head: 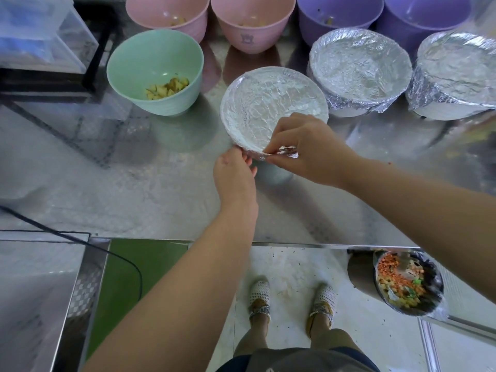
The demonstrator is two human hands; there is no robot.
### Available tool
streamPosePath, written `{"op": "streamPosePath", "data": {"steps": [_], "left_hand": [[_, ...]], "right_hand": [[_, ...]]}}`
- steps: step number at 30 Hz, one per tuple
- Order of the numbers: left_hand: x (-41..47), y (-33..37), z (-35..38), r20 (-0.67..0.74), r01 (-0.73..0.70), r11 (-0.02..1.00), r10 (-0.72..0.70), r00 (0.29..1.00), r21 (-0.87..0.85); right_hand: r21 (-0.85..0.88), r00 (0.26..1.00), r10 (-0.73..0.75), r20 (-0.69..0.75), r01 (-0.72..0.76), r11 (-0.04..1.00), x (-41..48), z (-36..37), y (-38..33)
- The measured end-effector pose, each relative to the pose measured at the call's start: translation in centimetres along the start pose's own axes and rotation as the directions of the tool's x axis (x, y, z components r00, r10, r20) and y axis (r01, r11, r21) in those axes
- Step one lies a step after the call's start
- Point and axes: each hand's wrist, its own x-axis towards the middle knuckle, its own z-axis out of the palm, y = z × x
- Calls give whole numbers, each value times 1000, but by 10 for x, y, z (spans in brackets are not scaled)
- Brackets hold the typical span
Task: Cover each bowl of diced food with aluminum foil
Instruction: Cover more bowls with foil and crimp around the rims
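A bowl covered with aluminum foil [271, 106] stands in the middle of the steel table [120, 183]. My right hand [306, 149] pinches a crumpled flap of foil at the bowl's near rim. My left hand [234, 175] holds the near left side of the same bowl, its fingertips tucked under the foil edge. Two more foil-covered bowls [359, 71] [456, 73] sit to the right. An uncovered mint green bowl [155, 71] with diced yellowish food stands to the left. Behind are two pink bowls [169, 14] [252, 22] and two purple bowls [338, 17] [426, 14], uncovered.
A clear plastic drawer box [40, 33] sits at the back left. A black cable [80, 240] runs across the table's near left edge. Below the table's edge at the right, a bin [408, 283] holds food scraps. My feet stand on the floor below.
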Motion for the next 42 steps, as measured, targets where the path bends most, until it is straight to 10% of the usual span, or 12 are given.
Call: {"op": "streamPosePath", "data": {"steps": [22,42], "left_hand": [[-22,-16,6,46,6,976,5,999,-219],[48,3,-6,105,-81,975,60,993,206]], "right_hand": [[-20,998,-25,-58,24,999,4,12,1],[49,1000,16,-25,-15,999,8,10,-1]]}}
